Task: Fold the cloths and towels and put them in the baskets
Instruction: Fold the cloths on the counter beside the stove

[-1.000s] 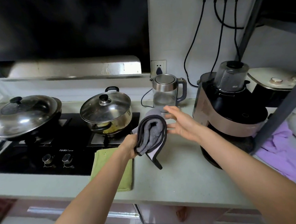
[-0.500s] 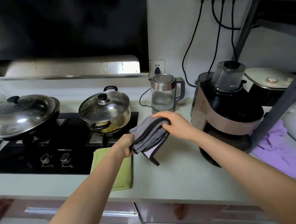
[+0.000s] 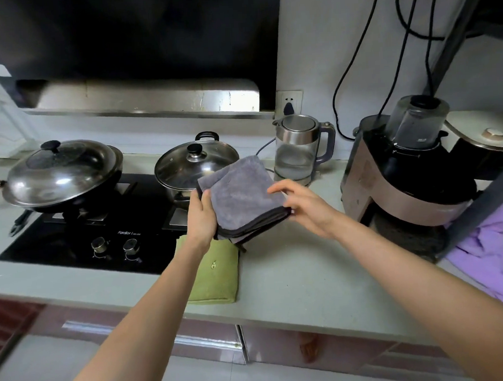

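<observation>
I have just 1 camera, on my head. It looks forward and down at the counter, close in front, with the stove to my left.

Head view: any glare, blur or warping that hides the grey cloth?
Head view: grey cloth sharp and evenly lit; glare only on wok lid and hood edge; wide-angle bending at the borders; right hand slightly soft.
</observation>
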{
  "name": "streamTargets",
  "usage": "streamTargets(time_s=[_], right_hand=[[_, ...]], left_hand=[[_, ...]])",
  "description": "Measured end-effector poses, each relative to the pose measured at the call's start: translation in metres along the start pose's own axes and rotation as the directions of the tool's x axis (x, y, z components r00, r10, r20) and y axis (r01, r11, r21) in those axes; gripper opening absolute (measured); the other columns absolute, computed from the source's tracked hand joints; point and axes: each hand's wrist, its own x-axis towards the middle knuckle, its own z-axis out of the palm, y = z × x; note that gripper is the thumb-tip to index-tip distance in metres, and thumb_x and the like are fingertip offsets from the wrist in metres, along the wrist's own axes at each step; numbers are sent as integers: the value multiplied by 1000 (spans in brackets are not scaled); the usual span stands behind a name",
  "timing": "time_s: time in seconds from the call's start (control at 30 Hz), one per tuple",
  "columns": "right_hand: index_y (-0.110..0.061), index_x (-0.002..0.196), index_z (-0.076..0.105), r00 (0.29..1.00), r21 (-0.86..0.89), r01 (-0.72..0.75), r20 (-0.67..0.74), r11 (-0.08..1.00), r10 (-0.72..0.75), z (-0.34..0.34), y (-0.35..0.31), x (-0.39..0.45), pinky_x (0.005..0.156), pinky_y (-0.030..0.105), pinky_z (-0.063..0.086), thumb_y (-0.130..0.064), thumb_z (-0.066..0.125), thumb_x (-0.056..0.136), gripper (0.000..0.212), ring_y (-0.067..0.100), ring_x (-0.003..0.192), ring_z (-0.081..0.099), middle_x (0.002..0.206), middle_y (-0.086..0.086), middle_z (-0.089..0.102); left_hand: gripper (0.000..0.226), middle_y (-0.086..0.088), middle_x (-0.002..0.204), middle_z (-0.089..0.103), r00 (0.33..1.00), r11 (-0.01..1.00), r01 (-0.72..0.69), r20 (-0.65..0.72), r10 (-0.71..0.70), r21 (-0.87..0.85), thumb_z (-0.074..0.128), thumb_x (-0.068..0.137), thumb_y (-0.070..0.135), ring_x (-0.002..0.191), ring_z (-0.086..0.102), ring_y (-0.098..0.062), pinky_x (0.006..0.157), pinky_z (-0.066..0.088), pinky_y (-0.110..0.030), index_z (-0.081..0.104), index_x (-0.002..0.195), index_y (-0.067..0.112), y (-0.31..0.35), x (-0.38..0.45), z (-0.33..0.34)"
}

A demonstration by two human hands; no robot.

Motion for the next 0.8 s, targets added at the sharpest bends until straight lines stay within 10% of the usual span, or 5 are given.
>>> streamTargets(time_s=[0.2, 0.37, 0.43, 0.63, 0.8], right_hand=[[-7, 120, 56, 971, 132, -235, 74, 963, 226, 32, 11, 9, 91, 33, 52, -5, 67, 83, 39, 20, 98, 67, 111, 8, 69], [-13, 108, 60, 971, -394, -107, -238, 913, 11, 56, -11, 21, 77, 32, 51, -1, 57, 79, 31, 25, 94, 66, 102, 8, 69], [-15, 116, 56, 958, -600, -33, -247, 799, -146, 82, -17, 19, 78, 35, 51, -5, 55, 81, 36, 29, 96, 63, 105, 10, 67], [-14, 141, 43, 951, -722, 254, 309, 644, -29, 155, 9, -1, 94, 33, 44, -28, 62, 87, 58, 23, 112, 56, 128, 9, 57], [-21, 138, 43, 970, -561, 117, -113, 819, -217, 147, 23, 7, 106, 27, 34, -39, 67, 84, 62, 6, 121, 39, 134, -9, 46]], left_hand=[[26, 8, 107, 67, 996, 998, -44, 80, 42, 33, 39, 101, 32, 98, 64, -4, 79, 52, -20, 56, 118, 21, -13, -8, -22], [35, -3, 100, 57, 971, 972, 233, -63, -232, 10, 56, 95, 31, 81, 59, -15, 70, 52, -28, 50, 119, 6, -26, -14, -42], [48, -2, 113, 63, 955, 941, 292, 111, -276, -170, 53, 92, 50, 97, 63, -17, 84, 53, -34, 55, 122, 14, -13, -17, -48], [52, -18, 120, 65, 914, 788, 402, 250, -318, -467, 67, 83, 40, 110, 64, -28, 92, 50, -40, 60, 121, 6, -15, -34, -82], [40, -21, 117, 65, 853, 665, 521, 346, -391, -534, 52, 93, 30, 108, 63, -32, 98, 46, -43, 61, 118, 0, -35, -52, -134]])
